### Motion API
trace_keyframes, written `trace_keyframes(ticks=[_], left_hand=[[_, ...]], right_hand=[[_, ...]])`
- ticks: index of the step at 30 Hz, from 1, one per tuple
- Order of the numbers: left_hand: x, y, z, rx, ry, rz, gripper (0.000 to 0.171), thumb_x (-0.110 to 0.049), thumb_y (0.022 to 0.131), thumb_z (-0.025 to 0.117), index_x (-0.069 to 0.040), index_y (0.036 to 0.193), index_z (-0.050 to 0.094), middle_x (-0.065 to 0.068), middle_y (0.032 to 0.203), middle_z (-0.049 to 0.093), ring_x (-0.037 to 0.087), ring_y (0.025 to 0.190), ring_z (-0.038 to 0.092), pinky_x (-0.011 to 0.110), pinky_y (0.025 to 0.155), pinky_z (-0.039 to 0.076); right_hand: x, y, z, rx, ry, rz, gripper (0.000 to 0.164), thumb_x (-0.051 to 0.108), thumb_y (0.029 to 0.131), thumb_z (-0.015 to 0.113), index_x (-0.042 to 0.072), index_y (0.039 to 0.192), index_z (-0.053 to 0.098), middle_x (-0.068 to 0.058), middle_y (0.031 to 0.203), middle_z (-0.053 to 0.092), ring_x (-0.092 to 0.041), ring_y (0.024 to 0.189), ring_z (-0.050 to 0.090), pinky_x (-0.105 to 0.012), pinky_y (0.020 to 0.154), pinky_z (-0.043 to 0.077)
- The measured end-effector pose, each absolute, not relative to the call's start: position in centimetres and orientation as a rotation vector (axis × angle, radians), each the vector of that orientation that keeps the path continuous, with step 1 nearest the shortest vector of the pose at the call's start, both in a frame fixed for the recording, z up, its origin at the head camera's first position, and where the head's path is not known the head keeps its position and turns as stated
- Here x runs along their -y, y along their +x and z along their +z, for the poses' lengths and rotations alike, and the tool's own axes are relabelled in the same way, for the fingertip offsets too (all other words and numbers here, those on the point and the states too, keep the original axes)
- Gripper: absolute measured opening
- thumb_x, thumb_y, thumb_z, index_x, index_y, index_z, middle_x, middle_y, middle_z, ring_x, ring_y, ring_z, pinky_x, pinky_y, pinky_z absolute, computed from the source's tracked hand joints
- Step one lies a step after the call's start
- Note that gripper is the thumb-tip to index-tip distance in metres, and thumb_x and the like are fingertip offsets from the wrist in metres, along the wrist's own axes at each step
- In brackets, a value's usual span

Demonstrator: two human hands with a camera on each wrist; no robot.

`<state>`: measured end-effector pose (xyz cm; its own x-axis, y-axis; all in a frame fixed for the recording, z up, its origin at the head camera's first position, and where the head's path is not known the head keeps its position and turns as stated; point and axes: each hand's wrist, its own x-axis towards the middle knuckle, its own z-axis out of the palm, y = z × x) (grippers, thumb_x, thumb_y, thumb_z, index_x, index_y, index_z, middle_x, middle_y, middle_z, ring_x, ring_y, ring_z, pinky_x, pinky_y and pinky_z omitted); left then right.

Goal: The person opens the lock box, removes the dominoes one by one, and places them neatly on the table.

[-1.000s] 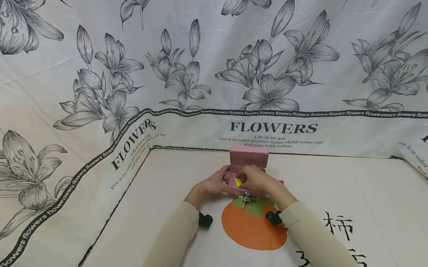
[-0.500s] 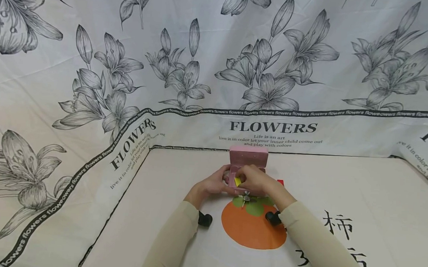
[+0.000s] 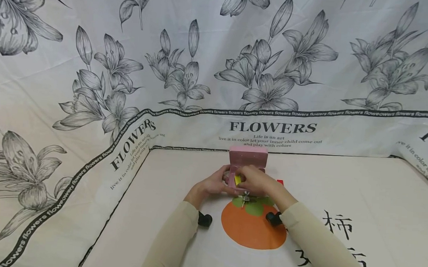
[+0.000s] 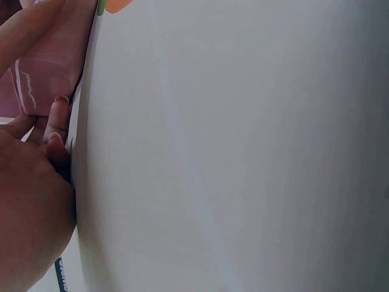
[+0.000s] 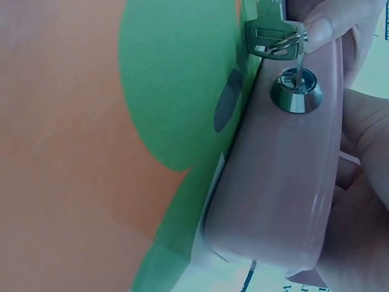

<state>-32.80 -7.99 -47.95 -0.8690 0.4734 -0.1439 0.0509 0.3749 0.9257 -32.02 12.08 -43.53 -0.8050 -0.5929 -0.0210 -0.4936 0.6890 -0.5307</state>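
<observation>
A pink metal lockbox [image 3: 248, 158] stands at the back of the table with its lid raised. My left hand [image 3: 215, 182] grips its left side, thumb along the front; in the left wrist view, curled fingertips [image 4: 59, 112] rest by its end. My right hand [image 3: 255, 179] reaches into the box and pinches a small yellow piece [image 3: 237, 180], partly hidden by the fingers. Keys [image 5: 273, 38] on a ring hang at the round lock [image 5: 296, 91] in the box front, one of them in the keyhole, by the left thumb [image 5: 319, 33].
A small red object [image 3: 280, 181] lies behind my right wrist. The white cloth carries a printed orange persimmon [image 3: 254, 232] and black characters [image 3: 338, 224]. Flower-patterned fabric [image 3: 272, 128] rises behind the box and along the left. Black wrist devices [image 3: 205, 219] sit under both forearms.
The yellow piece has tipped slightly more upright between the right fingers. Left hand and box stay where they were.
</observation>
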Motion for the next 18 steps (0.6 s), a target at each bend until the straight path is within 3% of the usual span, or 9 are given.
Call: trace_keyframes(ticks=[6, 11, 18], left_hand=[[8.1, -32.7, -48.0, -2.282, 0.451, 1.484, 0.098, -0.013, 0.076, 0.091, -0.015, 0.156, 0.034, 0.009, 0.116, 0.054, 0.021, 0.102, 0.05, 0.033, 0.085, 0.042], [8.1, -32.7, -47.9, -2.29, 0.447, 1.479, 0.099, -0.015, 0.076, 0.092, -0.016, 0.156, 0.034, 0.005, 0.123, 0.053, 0.022, 0.108, 0.048, 0.034, 0.091, 0.04], [8.0, -32.9, -48.1, -2.281, 0.445, 1.475, 0.099, -0.015, 0.076, 0.092, -0.016, 0.156, 0.034, 0.007, 0.117, 0.053, 0.021, 0.104, 0.049, 0.033, 0.085, 0.042]], right_hand=[[-12.2, -31.8, -43.5, -2.732, -0.934, -0.781, 0.021, 0.01, 0.091, 0.074, 0.005, 0.11, 0.069, 0.0, 0.073, 0.056, -0.014, 0.068, 0.052, -0.031, 0.062, 0.04], [-12.6, -31.7, -43.7, -2.727, -0.951, -0.823, 0.018, 0.007, 0.089, 0.073, 0.006, 0.107, 0.069, 0.0, 0.074, 0.058, -0.014, 0.069, 0.052, -0.031, 0.062, 0.041], [-13.2, -31.5, -43.6, -2.733, -0.935, -0.89, 0.019, 0.006, 0.089, 0.074, 0.005, 0.107, 0.069, -0.001, 0.074, 0.056, -0.017, 0.069, 0.053, -0.03, 0.061, 0.041]])
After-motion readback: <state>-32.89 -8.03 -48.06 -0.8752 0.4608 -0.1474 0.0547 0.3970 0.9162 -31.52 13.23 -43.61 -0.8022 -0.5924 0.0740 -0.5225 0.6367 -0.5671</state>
